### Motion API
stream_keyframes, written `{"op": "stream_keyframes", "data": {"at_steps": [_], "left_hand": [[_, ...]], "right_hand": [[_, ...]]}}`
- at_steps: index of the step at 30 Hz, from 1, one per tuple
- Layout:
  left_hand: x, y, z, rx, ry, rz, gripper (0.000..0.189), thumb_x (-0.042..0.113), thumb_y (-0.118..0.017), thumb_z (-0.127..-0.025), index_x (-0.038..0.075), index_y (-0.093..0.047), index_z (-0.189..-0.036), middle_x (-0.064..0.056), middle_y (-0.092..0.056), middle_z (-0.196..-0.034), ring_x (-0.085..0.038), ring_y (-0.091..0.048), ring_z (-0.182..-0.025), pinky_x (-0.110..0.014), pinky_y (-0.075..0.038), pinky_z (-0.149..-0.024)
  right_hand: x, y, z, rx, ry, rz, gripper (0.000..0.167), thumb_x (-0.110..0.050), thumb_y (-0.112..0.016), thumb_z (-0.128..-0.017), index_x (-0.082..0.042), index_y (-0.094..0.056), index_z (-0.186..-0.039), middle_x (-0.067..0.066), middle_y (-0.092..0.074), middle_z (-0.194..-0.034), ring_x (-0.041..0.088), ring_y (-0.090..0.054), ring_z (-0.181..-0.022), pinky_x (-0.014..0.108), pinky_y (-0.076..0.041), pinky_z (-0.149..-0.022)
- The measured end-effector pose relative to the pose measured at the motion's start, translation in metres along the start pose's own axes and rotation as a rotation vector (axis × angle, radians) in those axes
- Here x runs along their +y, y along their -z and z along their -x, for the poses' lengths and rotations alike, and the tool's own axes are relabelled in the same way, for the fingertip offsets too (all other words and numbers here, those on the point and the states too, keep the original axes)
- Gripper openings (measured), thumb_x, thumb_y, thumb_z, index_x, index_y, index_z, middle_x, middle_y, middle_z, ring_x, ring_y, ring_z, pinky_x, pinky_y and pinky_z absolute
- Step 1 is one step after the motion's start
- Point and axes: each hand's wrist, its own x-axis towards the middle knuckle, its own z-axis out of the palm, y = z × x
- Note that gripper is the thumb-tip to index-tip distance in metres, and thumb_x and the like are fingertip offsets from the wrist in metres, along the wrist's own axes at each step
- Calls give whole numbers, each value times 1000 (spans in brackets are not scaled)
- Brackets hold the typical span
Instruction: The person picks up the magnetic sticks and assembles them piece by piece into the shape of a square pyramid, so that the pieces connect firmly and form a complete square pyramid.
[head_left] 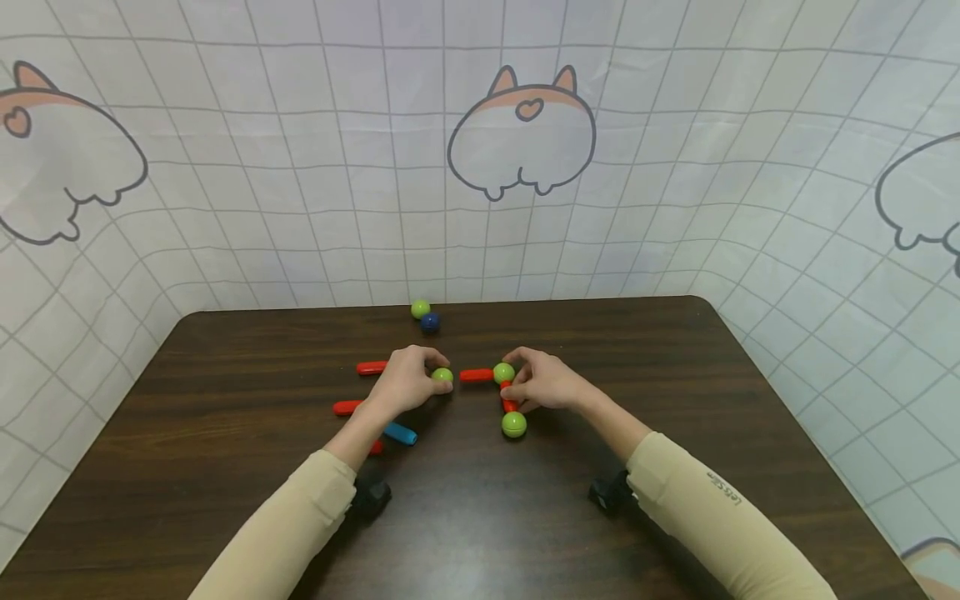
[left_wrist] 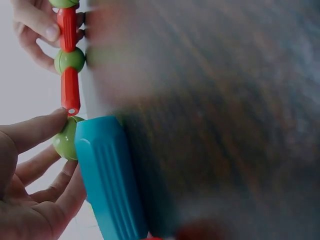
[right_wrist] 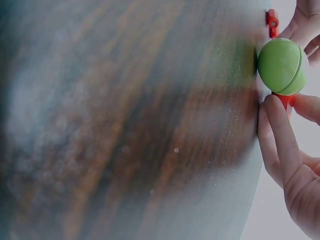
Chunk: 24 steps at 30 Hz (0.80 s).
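My left hand (head_left: 405,382) pinches a green ball (head_left: 442,376) between thumb and fingers, low over the table. To its right lies a joined piece: a red stick (head_left: 477,376) runs into a green ball (head_left: 504,372), and a second red stick (head_left: 508,400) leads from there to a nearer green ball (head_left: 513,425). My right hand (head_left: 551,382) grips that second stick with its fingertips. In the left wrist view, the free, holed end of the first red stick (left_wrist: 70,92) is close to the held ball (left_wrist: 65,142); whether they touch I cannot tell. The nearer ball (right_wrist: 280,65) partly hides the gripped stick in the right wrist view.
Left of the joined piece, a red stick (head_left: 371,367), another red stick (head_left: 347,407) and a blue stick (head_left: 401,433) lie partly behind the left hand and forearm. A green ball (head_left: 420,309) and a dark blue ball (head_left: 430,322) rest near the table's (head_left: 600,325) back edge.
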Motion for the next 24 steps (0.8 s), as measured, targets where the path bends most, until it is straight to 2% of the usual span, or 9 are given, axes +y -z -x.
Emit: {"op": "stream_keyframes", "data": {"at_steps": [14, 19, 24], "left_hand": [[9, -8, -8, -29, -11, -75, 33, 14, -83, -87, 2, -74, -116, -9, -72, -109, -25, -65, -97, -42, -55, -87], [9, -4, -6, -39, -1, -72, 34, 15, -83, -88, 4, -73, -118, -10, -71, -112, -27, -65, -104, -43, -54, -89], [9, 2, 1, -22, -7, -58, 35, 17, -83, -89, 4, -71, -120, -12, -70, -115, -29, -65, -104, -44, -54, -89]], "right_hand": [[-2, 0, 0, 2, -1, 24, 57, -5, -74, -94, 0, -46, -144, 17, -66, -99, 26, -72, -79, 38, -61, -73], [-2, -1, -1, 4, -3, 21, 57, -6, -74, -94, 0, -46, -144, 17, -66, -99, 26, -72, -79, 38, -61, -73], [-1, 0, 0, 1, 0, 24, 58, -6, -74, -94, 0, -46, -144, 16, -66, -99, 26, -73, -79, 38, -61, -74]]}}
